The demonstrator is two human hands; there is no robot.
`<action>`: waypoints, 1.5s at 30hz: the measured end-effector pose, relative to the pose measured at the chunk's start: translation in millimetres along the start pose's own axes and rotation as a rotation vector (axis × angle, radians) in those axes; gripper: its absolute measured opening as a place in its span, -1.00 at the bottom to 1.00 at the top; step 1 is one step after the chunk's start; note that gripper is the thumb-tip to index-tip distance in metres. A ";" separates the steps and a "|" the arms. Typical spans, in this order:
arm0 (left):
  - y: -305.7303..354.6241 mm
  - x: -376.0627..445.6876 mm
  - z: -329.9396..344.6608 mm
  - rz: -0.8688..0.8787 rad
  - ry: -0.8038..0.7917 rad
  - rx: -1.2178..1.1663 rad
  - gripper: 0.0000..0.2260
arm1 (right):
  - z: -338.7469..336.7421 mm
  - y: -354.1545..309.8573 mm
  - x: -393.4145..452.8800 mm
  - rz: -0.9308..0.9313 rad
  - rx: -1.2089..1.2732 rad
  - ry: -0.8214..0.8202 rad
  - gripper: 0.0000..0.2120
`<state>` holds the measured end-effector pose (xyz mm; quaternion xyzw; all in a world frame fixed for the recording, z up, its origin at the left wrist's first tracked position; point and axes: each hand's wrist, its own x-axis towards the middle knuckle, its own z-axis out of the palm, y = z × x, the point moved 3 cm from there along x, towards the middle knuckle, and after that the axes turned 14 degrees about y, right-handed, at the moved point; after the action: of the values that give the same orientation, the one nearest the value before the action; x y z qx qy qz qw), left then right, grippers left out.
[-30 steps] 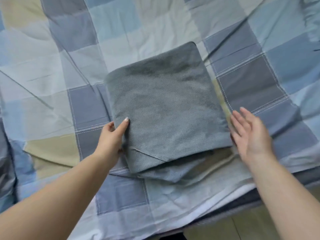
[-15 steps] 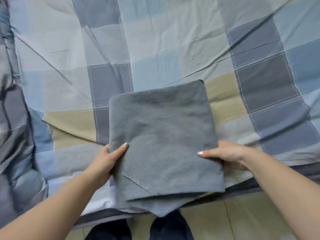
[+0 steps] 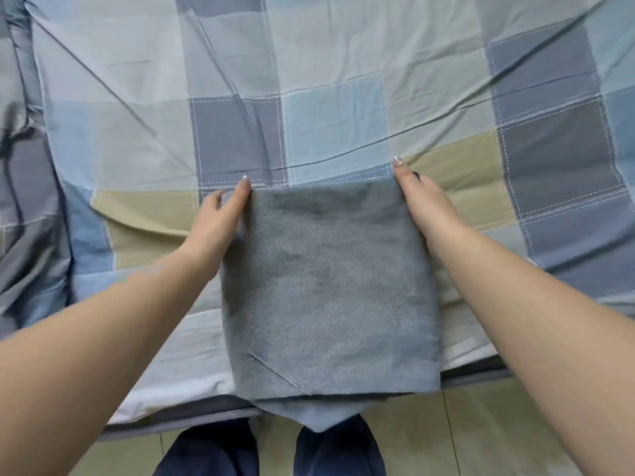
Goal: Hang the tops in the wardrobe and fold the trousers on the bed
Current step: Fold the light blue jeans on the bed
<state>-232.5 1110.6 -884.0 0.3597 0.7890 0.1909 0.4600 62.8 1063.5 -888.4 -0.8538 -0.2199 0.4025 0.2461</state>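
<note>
The folded grey trousers point(image 3: 326, 286) form a thick square at the near edge of the bed, and their near end hangs past the edge over the floor. My left hand point(image 3: 220, 221) grips the far left corner, with cloth showing between thumb and fingers. At the far right corner my right hand point(image 3: 424, 204) holds the fold, one finger stretched along its side. Whether the far end of the fold touches the sheet I cannot tell. No tops or wardrobe are in view.
The bed point(image 3: 326, 97) wears a wrinkled checked sheet in blue, grey and beige. A bunched grey cover point(image 3: 24, 207) lies at the left. Below the bed edge are the tiled floor point(image 3: 481, 438) and my dark trouser legs point(image 3: 213, 451).
The folded trousers came toward the bed's near edge and now overhang it. Both hands slid from the near sides up to the far corners.
</note>
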 end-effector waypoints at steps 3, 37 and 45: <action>4.8 13.0 12.1 0.004 0.036 0.123 -0.18 | 4.3 14.1 11.0 0.020 -0.073 0.102 -0.35; -114.3 -77.4 -14.4 -0.118 -0.102 -0.050 -0.89 | -13.1 119.0 -72.6 0.470 0.381 -0.461 -0.43; -61.4 -95.5 -57.9 -0.103 -0.238 -0.124 -0.59 | -40.2 103.4 -138.7 0.516 0.578 -0.477 -0.72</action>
<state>-276.1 1000.4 -837.5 0.3099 0.7330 0.1713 0.5808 32.8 893.2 -847.5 -0.6603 0.0711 0.6811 0.3083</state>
